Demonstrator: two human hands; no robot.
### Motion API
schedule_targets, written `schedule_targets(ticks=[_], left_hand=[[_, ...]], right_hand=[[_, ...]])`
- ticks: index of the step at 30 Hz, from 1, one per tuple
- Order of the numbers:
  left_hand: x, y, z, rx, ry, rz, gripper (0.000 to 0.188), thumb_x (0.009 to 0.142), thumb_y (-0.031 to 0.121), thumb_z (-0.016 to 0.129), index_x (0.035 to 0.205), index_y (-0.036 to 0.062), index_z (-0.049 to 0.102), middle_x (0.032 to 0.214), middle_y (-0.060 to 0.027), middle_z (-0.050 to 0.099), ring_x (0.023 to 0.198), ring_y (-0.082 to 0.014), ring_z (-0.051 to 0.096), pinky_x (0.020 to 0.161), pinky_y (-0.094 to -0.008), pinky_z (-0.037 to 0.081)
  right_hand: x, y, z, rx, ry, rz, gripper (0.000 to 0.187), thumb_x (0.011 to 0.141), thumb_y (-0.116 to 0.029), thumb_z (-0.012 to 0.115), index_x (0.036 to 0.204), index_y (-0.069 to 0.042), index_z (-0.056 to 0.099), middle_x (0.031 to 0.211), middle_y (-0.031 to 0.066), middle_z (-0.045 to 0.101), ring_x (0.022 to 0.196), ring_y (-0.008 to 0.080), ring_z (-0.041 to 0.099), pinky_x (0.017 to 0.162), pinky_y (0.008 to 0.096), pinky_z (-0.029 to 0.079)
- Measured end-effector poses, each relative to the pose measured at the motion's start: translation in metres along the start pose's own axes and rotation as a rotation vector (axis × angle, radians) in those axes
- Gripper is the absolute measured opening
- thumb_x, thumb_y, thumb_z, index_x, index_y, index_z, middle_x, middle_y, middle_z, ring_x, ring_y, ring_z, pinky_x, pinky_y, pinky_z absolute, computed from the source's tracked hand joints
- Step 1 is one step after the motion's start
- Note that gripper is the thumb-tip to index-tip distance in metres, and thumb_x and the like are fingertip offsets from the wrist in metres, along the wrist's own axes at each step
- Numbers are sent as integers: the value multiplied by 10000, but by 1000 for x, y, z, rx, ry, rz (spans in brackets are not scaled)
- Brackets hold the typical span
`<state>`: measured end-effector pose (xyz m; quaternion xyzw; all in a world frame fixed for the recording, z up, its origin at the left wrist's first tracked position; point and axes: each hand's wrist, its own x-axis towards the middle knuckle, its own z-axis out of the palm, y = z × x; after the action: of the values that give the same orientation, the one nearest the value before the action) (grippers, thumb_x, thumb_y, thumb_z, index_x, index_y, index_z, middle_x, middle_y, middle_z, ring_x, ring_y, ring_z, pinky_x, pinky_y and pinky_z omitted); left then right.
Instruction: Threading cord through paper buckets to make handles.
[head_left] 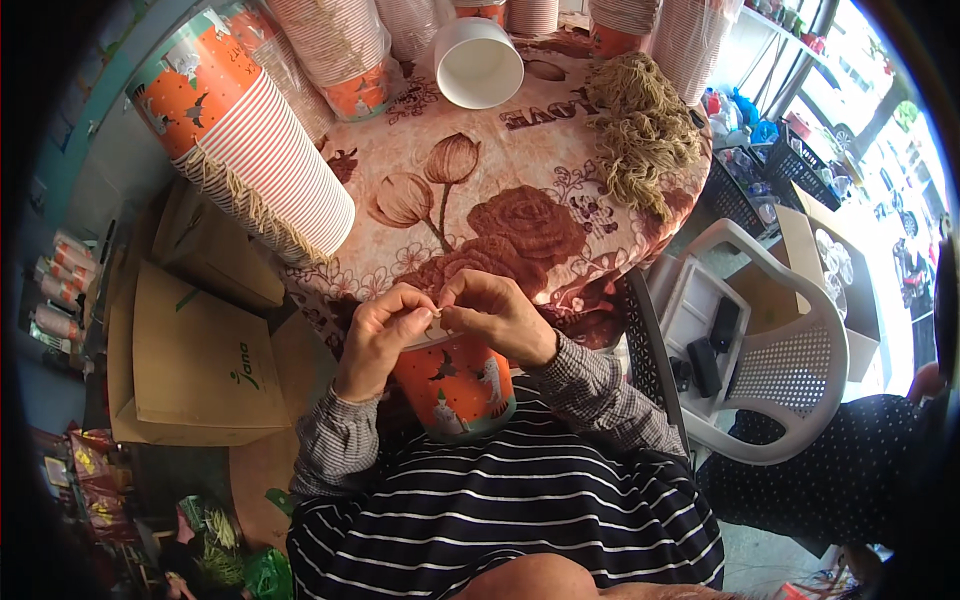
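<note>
Orange paper, shaped into a tapered bucket printed with black bats and pale figures (452, 385), sits at the person's lap, just in front of the bench, its mouth towards the bench edge. Above its rim, both hands meet, fingertips nearly touching. The left hand (393, 325) pinches a small pale piece (436, 312) between thumb and forefinger; the right hand (490, 308) is pinched at the same spot. It may be a cord end, but from where I stand it is too small to be sure.

I judge the step in hand to be fine fingertip work on that piece at the bucket's rim. The next move seems to call for a steady pinch from both sides, with the bucket braced against the black garment with white stripes (500, 480).

Beyond lies a round bench under a pink and brown flowered cloth (385, 155). On its left leans a tall stack of nested orange and striped buckets (275, 150), tan cord loops (225, 200) along one side. At the far edge, a white round tub (480, 65) faces us; to the right lies a tangled heap of beige cord (640, 130).
</note>
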<state>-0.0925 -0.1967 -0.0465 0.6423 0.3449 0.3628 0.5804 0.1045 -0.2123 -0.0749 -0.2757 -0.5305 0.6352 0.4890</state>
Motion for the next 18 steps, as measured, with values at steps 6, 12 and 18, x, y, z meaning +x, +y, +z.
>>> schedule_targets(ticks=[6, 12, 18], left_hand=[[9, -2, -14, -525, -106, -285, 152, 926, 144, 590, 977, 13, 649, 943, -34, 651, 913, -119, 597, 885, -263, 457], [12, -7, -15, -700, -179, -330, 173, 940, 172, 587, 979, 16, 652, 931, -44, 655, 894, -139, 613, 880, -305, 481], [14, -15, -14, -647, -59, -348, 165, 926, 163, 616, 997, 21, 659, 900, -23, 658, 825, -99, 609, 830, -260, 501]], right_hand=[[0, 4, 12, -40, 68, -61, 104, 891, -92, 642, 934, -18, 583, 811, 4, 623, 744, 58, 565, 655, 223, 469], [-5, 9, 18, 29, 169, -117, 155, 886, -82, 657, 1011, -31, 581, 784, 18, 646, 736, 62, 587, 642, 230, 479], [-3, 0, 22, -579, 291, -382, 195, 849, -97, 677, 1029, -68, 606, 721, 102, 668, 644, 200, 676, 573, 292, 513]])
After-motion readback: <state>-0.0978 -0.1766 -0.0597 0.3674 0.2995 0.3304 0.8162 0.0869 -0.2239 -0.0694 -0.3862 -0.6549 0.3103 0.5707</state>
